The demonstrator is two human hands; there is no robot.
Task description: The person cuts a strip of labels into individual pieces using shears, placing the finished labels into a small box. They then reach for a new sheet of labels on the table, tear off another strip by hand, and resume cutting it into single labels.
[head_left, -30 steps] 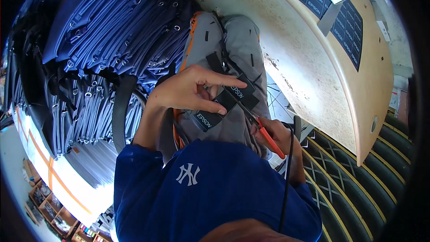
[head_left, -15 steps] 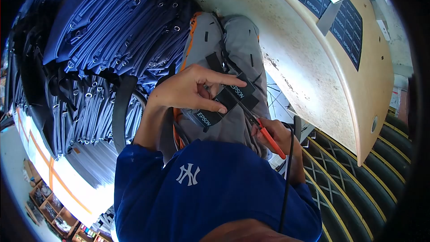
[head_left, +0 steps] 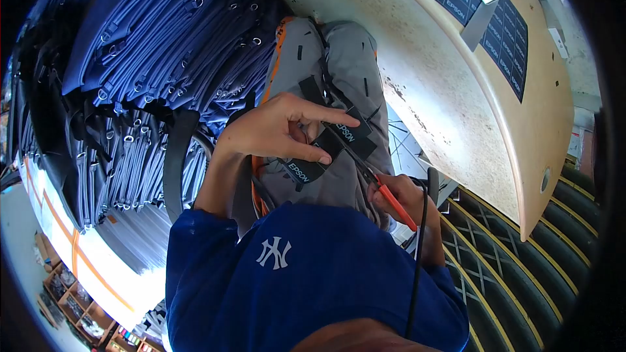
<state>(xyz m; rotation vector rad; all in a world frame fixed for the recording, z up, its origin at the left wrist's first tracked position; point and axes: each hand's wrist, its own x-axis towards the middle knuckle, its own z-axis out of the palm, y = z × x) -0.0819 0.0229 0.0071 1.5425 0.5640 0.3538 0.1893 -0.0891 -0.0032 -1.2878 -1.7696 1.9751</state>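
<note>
My left hand (head_left: pixel 287 129) grips a black strip of labels (head_left: pixel 306 171) printed EPSON in white, its thumb and index finger stretched along the strip. The other fingers curl beneath. Scissors with orange-red handles (head_left: pixel 394 203) are in my right hand (head_left: pixel 403 194), with fingers closed round the handles. Their dark blades lie across the strip between two printed labels, running up between my left thumb and index finger. Whether the blades have cut through there cannot be made out. Strip and scissors are over my lap, on grey trousers (head_left: pixel 342 45).
Small black scraps lie on my trousers. Stacked blue straps with metal rings (head_left: pixel 169 32) fill the left side. At right, a cream table (head_left: pixel 456 85) carries a sheet of EPSON labels (head_left: pixel 508 45) and a lamp. A black cable (head_left: pixel 417 274) hangs by my right arm.
Both hands, the strip and the scissors keep almost the same place. The scissors' handles have shifted very slightly.
</note>
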